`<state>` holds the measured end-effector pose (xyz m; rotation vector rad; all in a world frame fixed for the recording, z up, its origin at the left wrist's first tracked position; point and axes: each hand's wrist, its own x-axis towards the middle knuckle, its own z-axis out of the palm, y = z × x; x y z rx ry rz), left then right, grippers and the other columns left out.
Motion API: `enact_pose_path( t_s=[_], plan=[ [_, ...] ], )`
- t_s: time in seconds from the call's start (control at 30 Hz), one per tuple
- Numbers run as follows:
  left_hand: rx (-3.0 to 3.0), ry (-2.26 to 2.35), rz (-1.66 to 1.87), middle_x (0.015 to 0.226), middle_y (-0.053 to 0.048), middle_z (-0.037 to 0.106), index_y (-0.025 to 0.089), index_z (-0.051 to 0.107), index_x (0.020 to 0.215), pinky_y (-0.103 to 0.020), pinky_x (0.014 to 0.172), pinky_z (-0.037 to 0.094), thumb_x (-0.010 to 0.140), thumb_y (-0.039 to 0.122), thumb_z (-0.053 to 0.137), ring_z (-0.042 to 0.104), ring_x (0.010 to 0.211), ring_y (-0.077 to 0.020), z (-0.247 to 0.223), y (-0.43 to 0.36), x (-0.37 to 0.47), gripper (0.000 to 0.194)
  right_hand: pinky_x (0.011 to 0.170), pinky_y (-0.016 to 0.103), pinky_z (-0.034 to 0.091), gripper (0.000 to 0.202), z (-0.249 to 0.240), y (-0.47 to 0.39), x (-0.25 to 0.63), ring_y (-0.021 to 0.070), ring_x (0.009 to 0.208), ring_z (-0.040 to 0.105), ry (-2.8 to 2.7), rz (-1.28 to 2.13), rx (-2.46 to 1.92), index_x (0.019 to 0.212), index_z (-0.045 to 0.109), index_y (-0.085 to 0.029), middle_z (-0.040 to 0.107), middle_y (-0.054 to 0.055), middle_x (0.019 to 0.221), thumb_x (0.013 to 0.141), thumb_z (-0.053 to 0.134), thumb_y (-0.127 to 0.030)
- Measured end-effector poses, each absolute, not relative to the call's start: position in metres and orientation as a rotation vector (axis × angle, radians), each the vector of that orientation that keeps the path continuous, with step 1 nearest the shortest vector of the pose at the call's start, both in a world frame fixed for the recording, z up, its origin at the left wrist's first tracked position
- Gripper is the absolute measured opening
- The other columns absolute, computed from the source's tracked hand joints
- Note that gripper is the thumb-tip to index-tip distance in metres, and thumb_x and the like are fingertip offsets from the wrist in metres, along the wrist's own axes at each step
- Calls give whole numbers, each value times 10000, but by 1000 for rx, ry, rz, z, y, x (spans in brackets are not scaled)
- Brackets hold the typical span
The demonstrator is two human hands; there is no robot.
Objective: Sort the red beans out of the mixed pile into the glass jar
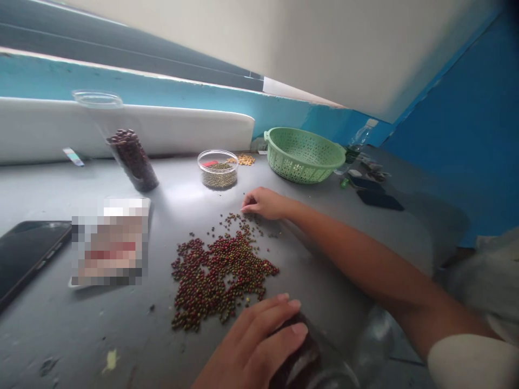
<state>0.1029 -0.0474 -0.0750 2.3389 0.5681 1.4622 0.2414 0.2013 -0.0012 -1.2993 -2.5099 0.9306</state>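
Observation:
A pile of small red and green beans [223, 270] is spread over the grey table. At its far edge my right hand [263, 203] is closed in a pinch, with loose green beans by the fingers; anything between the fingertips is hidden. In the near foreground my left hand [259, 337] is wrapped over a clear plastic cup [310, 356] with dark red contents, its fingertips close to the near edge of the pile. A round clear tub [219, 175] of green beans with a red piece inside stands beyond my right hand.
A tall clear cup [133, 159] of dark red beans stands at the left, near a phone [32, 254] and a blurred-out packet [113, 248]. A green plastic colander [306, 154] and yellow kernels [245, 160] are at the back. A clear bottle [359, 140] stands behind dark flat items [379, 199].

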Motion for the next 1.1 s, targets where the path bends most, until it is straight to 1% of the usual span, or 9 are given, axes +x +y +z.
enact_pose_path(
  t_s=[0.2, 0.3, 0.37, 0.47, 0.63, 0.73, 0.87, 1.0, 1.1],
  plan=[
    [2269, 573, 1519, 1388, -146, 665, 193, 421, 1514, -334, 1166, 499, 1017, 501, 511, 556, 1413, -210, -86, -43, 107, 592, 649, 241, 424, 160, 2, 219, 237, 108, 639, 560, -2261, 893, -1394, 851, 753, -107, 717, 41, 744, 917, 667, -225],
    [2266, 574, 1478, 1401, -143, 657, 195, 431, 1503, -339, 1174, 492, 1019, 475, 520, 559, 1409, -209, -85, -43, 108, 566, 642, 238, 442, 79, -1, 235, 231, 106, 627, 578, -2174, 892, -1445, 872, 770, -87, 736, 65, 766, 847, 706, -126],
    [2265, 557, 1479, 1398, -143, 659, 200, 427, 1505, -351, 1170, 500, 1007, 484, 543, 564, 1404, -217, -83, -43, 107, 585, 641, 237, 455, 121, -3, 243, 228, 102, 616, 578, -2147, 920, -1462, 916, 786, -84, 744, 69, 776, 812, 724, -91],
    [2254, 548, 1472, 1414, -139, 653, 202, 433, 1502, -355, 1170, 500, 991, 487, 578, 560, 1410, -224, -83, -44, 106, 603, 631, 249, 455, 196, -2, 247, 228, 101, 597, 553, -2127, 949, -1455, 1005, 794, -73, 736, 72, 769, 836, 700, -106],
    [2266, 582, 1427, 1441, -129, 636, 215, 414, 1514, -341, 1196, 469, 988, 455, 597, 541, 1424, -212, -90, -45, 106, 606, 631, 238, 376, 253, 7, 232, 227, 84, 610, 455, -2227, 945, -1290, 1055, 793, -90, 618, -15, 691, 861, 632, -109],
    [2283, 611, 1433, 1434, -128, 637, 226, 401, 1523, -345, 1180, 491, 994, 454, 585, 554, 1407, -216, -94, -45, 108, 605, 628, 234, 363, 209, 9, 216, 216, 83, 606, 445, -2353, 1021, -1146, 1009, 805, -122, 549, -54, 637, 839, 694, -168],
    [2318, 624, 1491, 1411, -125, 646, 198, 424, 1505, -331, 1181, 486, 1039, 380, 502, 546, 1407, -198, -93, -44, 110, 507, 667, 231, 406, 180, 9, 214, 202, 85, 639, 521, -2417, 1067, -1076, 953, 818, -141, 642, -28, 700, 784, 795, -199],
    [2332, 636, 1498, 1392, -130, 652, 182, 441, 1489, -323, 1177, 488, 1033, 425, 506, 551, 1391, -198, -93, -45, 112, 520, 729, 245, 430, 233, 11, 240, 215, 109, 742, 580, -2232, 863, -1273, 1076, 801, -116, 741, 59, 897, 877, 718, -205],
    [2327, 650, 1552, 1361, -131, 666, 184, 455, 1477, -328, 1158, 508, 1042, 424, 479, 567, 1372, -203, -96, -44, 116, 498, 705, 255, 435, 239, 7, 259, 233, 127, 729, 596, -2127, 776, -1450, 1072, 800, -66, 761, 113, 903, 887, 707, -186]
  ],
)
